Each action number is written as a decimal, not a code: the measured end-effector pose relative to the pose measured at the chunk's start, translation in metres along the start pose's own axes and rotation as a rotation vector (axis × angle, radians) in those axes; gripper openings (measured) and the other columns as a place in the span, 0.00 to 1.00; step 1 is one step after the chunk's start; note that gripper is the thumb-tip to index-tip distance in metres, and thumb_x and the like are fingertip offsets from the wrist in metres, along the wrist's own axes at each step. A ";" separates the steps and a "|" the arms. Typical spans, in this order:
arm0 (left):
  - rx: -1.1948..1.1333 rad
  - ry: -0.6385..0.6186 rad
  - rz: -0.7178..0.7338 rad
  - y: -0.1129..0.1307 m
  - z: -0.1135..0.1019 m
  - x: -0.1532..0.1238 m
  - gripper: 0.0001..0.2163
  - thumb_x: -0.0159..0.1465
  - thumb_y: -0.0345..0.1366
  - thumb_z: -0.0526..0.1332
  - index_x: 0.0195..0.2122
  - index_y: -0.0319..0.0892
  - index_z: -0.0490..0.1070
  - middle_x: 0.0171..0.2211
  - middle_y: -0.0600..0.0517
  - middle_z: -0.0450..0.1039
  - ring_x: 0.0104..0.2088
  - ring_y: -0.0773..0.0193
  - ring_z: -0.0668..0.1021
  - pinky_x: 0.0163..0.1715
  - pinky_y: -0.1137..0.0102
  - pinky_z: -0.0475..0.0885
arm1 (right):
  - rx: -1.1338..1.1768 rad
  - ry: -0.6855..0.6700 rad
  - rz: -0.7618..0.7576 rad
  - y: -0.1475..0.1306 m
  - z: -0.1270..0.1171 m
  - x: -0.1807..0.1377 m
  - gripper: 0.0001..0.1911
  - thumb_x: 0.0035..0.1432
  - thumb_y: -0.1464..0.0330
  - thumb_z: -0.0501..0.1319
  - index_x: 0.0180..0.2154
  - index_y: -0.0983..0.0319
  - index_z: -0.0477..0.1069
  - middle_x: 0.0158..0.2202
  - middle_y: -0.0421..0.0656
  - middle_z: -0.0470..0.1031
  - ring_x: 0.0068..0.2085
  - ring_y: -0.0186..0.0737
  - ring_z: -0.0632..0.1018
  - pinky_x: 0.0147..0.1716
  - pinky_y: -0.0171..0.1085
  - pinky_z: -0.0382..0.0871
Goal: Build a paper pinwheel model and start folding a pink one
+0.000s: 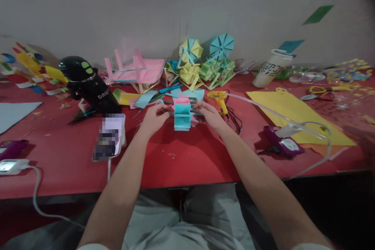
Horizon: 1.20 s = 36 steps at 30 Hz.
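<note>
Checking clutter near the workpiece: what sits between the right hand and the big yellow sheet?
In the head view, a yellow glue gun with its black cord lies on the red table between the right hand and the yellow sheet.

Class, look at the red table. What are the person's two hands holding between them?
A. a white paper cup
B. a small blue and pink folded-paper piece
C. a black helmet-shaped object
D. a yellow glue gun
B: the left hand and right hand grip the small blue and pink folded-paper piece from either side, while the yellow glue gun lies apart on the table.
</note>
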<state>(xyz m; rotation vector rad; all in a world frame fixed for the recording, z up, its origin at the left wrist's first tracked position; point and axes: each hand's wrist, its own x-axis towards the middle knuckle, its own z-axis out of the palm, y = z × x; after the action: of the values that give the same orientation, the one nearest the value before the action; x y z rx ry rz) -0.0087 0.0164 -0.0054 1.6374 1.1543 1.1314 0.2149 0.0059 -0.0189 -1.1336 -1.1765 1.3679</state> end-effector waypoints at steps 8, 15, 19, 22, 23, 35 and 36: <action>0.042 -0.003 -0.018 -0.010 -0.003 0.003 0.05 0.53 0.35 0.62 0.30 0.41 0.75 0.31 0.51 0.77 0.34 0.60 0.78 0.40 0.64 0.72 | -0.187 -0.019 -0.089 -0.007 -0.018 -0.003 0.10 0.45 0.64 0.67 0.30 0.60 0.70 0.26 0.38 0.72 0.25 0.31 0.68 0.25 0.34 0.60; 0.036 -0.013 -0.018 -0.008 -0.003 0.001 0.06 0.54 0.36 0.63 0.31 0.41 0.76 0.32 0.50 0.78 0.35 0.59 0.78 0.42 0.63 0.72 | -0.199 -0.038 -0.120 -0.003 -0.029 -0.003 0.14 0.44 0.60 0.71 0.32 0.60 0.75 0.30 0.42 0.77 0.29 0.35 0.74 0.34 0.40 0.69; 0.015 -0.028 -0.007 -0.006 -0.004 0.000 0.07 0.52 0.35 0.65 0.32 0.41 0.76 0.33 0.49 0.79 0.36 0.59 0.79 0.43 0.62 0.73 | -0.206 -0.054 -0.123 0.002 -0.030 0.000 0.16 0.43 0.58 0.72 0.33 0.60 0.76 0.30 0.44 0.79 0.32 0.39 0.77 0.37 0.42 0.71; 0.020 -0.039 0.004 -0.010 -0.004 0.001 0.07 0.51 0.34 0.66 0.31 0.40 0.76 0.32 0.49 0.78 0.35 0.59 0.79 0.41 0.63 0.74 | -0.230 -0.079 -0.140 0.002 -0.030 0.000 0.15 0.46 0.57 0.71 0.31 0.61 0.76 0.30 0.44 0.79 0.31 0.38 0.77 0.37 0.41 0.72; 0.019 -0.043 0.007 -0.012 -0.004 0.001 0.07 0.51 0.35 0.66 0.31 0.40 0.76 0.32 0.50 0.78 0.34 0.59 0.79 0.40 0.63 0.74 | -0.233 -0.083 -0.142 0.002 -0.030 0.000 0.15 0.46 0.57 0.71 0.31 0.61 0.77 0.30 0.44 0.79 0.31 0.38 0.77 0.36 0.41 0.72; 0.080 -0.030 0.023 -0.012 -0.005 0.002 0.09 0.51 0.36 0.66 0.33 0.39 0.76 0.33 0.49 0.78 0.35 0.60 0.79 0.40 0.64 0.73 | -0.197 -0.110 -0.096 0.001 -0.029 0.000 0.16 0.42 0.60 0.73 0.33 0.61 0.77 0.31 0.43 0.79 0.35 0.39 0.79 0.39 0.40 0.74; 0.085 -0.016 0.022 -0.012 -0.006 0.002 0.09 0.51 0.36 0.66 0.33 0.39 0.76 0.33 0.49 0.78 0.35 0.60 0.79 0.40 0.64 0.73 | -0.194 -0.110 -0.098 0.001 -0.029 0.001 0.16 0.42 0.61 0.73 0.33 0.61 0.77 0.32 0.43 0.79 0.35 0.39 0.79 0.39 0.41 0.74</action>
<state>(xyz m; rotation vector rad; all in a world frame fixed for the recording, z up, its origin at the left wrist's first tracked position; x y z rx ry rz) -0.0164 0.0220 -0.0144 1.7242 1.1916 1.0945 0.2439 0.0091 -0.0232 -1.1307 -1.4507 1.2749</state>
